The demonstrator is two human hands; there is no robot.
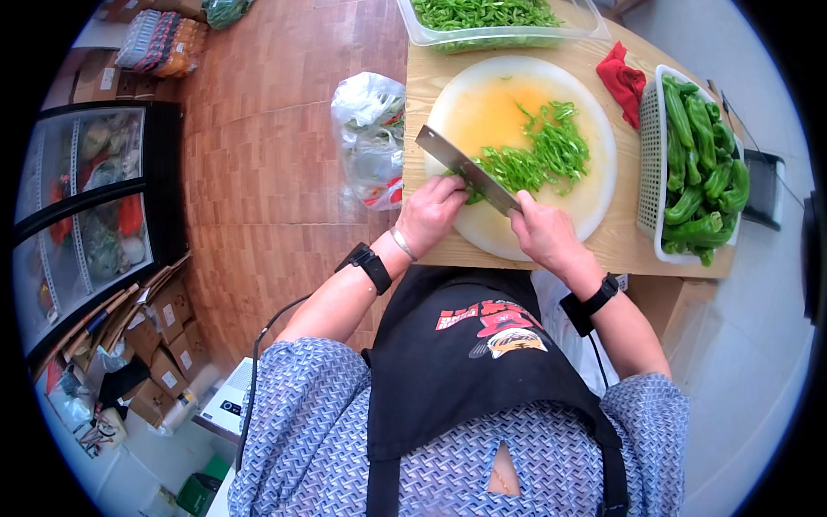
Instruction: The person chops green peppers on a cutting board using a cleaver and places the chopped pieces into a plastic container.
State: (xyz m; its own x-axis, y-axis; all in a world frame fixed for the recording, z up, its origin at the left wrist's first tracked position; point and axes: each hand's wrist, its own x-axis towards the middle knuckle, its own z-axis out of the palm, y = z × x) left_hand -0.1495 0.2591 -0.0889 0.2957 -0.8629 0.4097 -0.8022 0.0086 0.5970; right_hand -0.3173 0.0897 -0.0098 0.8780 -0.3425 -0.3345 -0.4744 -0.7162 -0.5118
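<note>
My right hand (546, 232) grips the handle of a cleaver (466, 169), its blade slanting up to the left over a round white cutting board (594, 213). Close against the blade, the bent fingers of my left hand (434, 210) press on a piece of green pepper, mostly hidden. Thin green pepper shreds (520, 168) lie on the board to the right of the blade, trailing up toward its upper right. The middle of the board is stained orange.
A clear plastic tub (510, 35) of shredded green pepper stands beyond the board. To the right are a red cloth (623, 84) and a white basket (651, 155) heaped with whole green peppers (701, 148). Plastic bags (371, 142) of vegetables sit left of the wooden table (620, 249).
</note>
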